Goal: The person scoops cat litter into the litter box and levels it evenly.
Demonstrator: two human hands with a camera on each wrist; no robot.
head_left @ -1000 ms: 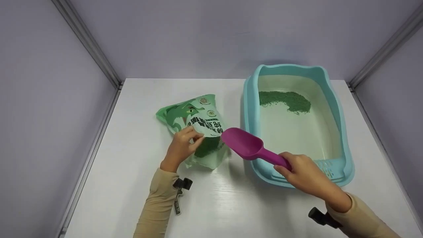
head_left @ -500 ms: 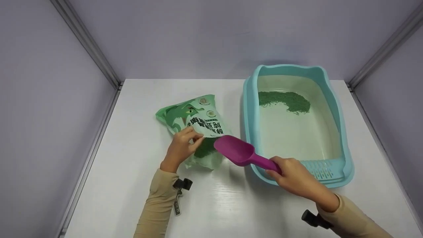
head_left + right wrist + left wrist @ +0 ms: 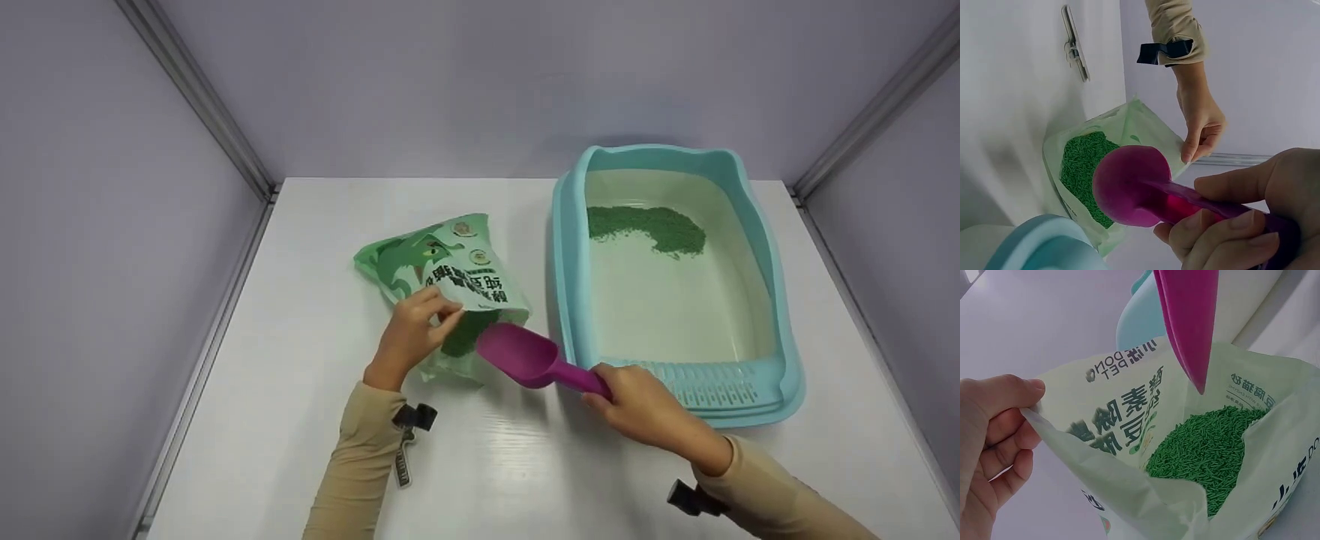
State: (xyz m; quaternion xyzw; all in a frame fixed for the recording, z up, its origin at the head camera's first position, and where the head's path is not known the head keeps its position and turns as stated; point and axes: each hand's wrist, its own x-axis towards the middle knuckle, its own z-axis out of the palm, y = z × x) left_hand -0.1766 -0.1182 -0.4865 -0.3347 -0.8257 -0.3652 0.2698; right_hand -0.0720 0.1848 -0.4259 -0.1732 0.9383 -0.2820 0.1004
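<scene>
A green and white bag (image 3: 469, 274) lies open on the table, with green pellets (image 3: 1202, 450) inside. My left hand (image 3: 414, 330) pinches the edge of the bag's mouth between thumb and forefinger. With its fingers curled round the handle, my right hand (image 3: 646, 405) grips a magenta scoop (image 3: 521, 354). The scoop's bowl looks empty and is at the bag's open mouth; in the left wrist view its tip hangs above the pellets. In the right wrist view the scoop (image 3: 1129, 183) overlaps part of the pellets.
A blue litter box (image 3: 570, 247) with a slotted front ledge stands right of the bag, holding a patch of green pellets (image 3: 660, 227) at its back left. A small grey and white object (image 3: 403, 461) lies by the left sleeve. Walls enclose the white table (image 3: 255, 375).
My right hand has moved left and toward the table's front edge with the scoop, bringing its bowl to the bag's mouth. The left hand has kept its pinch in place.
</scene>
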